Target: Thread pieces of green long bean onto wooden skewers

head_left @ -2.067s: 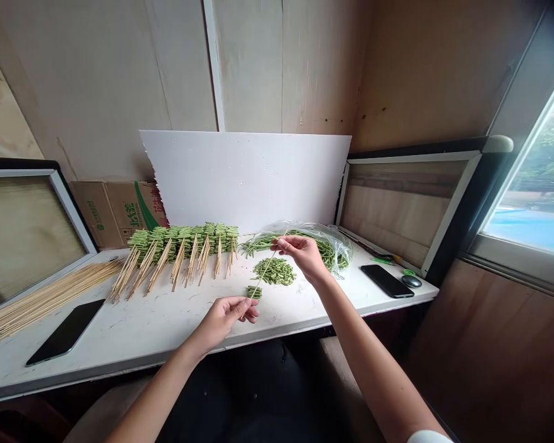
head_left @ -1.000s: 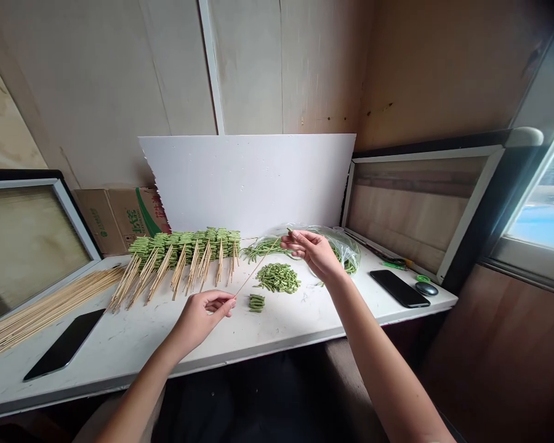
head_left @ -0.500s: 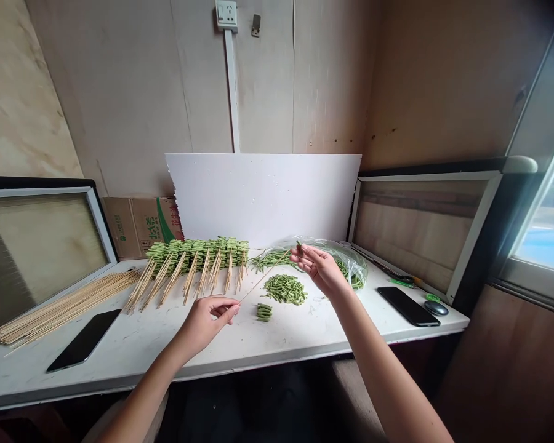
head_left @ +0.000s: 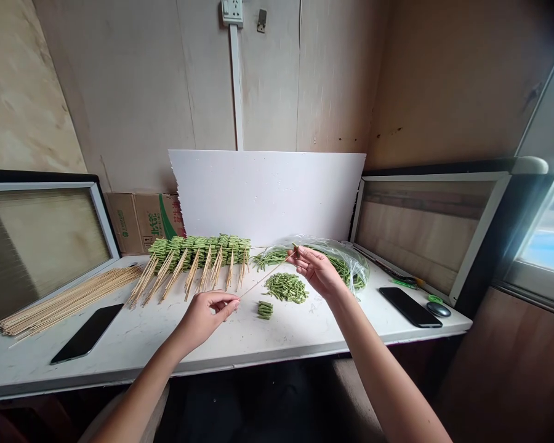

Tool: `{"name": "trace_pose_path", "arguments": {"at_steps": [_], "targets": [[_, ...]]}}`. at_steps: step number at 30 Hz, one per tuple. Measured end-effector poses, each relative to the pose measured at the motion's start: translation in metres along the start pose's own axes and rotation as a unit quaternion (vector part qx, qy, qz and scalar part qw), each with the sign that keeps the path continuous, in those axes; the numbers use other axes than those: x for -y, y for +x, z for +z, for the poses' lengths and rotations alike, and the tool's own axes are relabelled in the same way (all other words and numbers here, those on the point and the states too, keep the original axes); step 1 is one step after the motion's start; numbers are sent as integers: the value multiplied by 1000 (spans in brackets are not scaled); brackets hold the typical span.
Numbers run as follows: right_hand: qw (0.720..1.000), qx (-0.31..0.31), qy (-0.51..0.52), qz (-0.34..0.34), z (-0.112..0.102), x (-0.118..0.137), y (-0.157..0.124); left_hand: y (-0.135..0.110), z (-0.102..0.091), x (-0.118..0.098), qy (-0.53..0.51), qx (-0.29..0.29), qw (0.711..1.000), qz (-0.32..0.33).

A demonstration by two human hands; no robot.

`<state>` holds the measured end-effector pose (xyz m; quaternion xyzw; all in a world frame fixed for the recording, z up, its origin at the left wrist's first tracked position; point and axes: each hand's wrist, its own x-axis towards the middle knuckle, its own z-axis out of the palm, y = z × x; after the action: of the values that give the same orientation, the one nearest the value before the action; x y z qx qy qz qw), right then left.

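Note:
My left hand (head_left: 212, 312) pinches the near end of a thin bamboo skewer (head_left: 264, 279), which slants up and to the right over the table. At its far end, the fingertips of my right hand (head_left: 317, 271) are closed on a short piece of green bean (head_left: 295, 246). Whether the tip has pierced the piece is too small to tell. Below the skewer lie a loose pile of cut green bean pieces (head_left: 286, 288) and a small neat stack of pieces (head_left: 264, 310). To the left, bean-loaded skewers (head_left: 200, 249) are stacked in a row, bare ends toward me.
Bare bamboo skewers (head_left: 69, 301) and a black phone (head_left: 87, 333) lie on the left. A clear plastic bag (head_left: 357, 261) of long green beans sits behind my right hand. Another phone (head_left: 409, 306) and a mouse (head_left: 438, 309) are at the right. A white board (head_left: 268, 197) stands behind.
The view has shifted slightly. My right fingers have drawn in around the bean piece at the skewer's tip; my left hand keeps its pinch on the skewer.

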<state>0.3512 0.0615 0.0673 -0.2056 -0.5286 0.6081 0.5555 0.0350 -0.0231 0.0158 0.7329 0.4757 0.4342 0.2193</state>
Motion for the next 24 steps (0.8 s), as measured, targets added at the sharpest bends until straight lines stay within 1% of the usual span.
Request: {"name": "trace_pose_path", "arguments": {"at_steps": [8,20,24], "targets": [[1000,-9,2,2,2,-3,0,-2,-4,-6,-3,-12,1000,-4],[1000,-20,-10,-4,5,-5,1,-1,-5,-5,16,-26,999,17],[999,-41,-24,-20,9,-4,0,-2,-4,-7,37,-47,997,42]]}}
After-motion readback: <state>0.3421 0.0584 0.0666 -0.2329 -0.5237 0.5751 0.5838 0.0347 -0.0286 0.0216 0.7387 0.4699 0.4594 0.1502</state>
